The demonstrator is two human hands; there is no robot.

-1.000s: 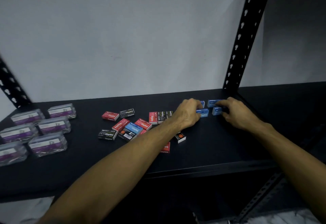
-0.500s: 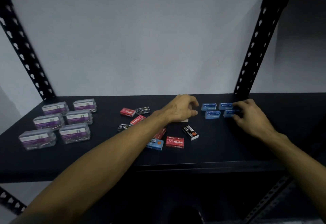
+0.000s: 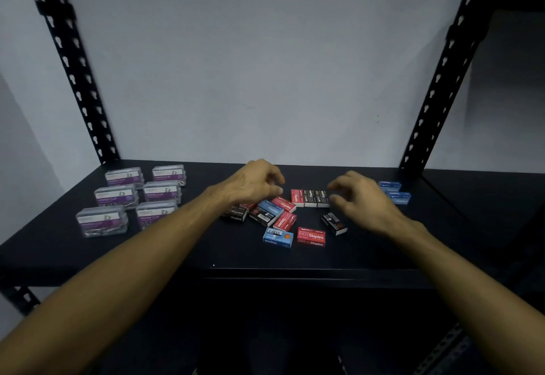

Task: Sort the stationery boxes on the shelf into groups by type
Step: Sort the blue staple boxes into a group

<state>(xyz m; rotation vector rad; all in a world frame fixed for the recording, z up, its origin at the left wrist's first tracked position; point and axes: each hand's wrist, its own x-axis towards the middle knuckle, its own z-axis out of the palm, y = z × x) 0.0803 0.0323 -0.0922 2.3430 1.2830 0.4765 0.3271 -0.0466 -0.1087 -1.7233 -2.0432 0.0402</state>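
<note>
— Both hands have left the blue boxes by the right post and come back over the mixed pile mid-shelf.

— Risk?

— Loose, overlapping staple boxes — a careless grab could drag neighbours along.

— Pose?

— Left hand hovers over the pile, right hand just beside it; fingers loosely curled, holding nothing.

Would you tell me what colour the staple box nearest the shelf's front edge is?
Red staple box with white lettering, clearest in the head view.
</note>
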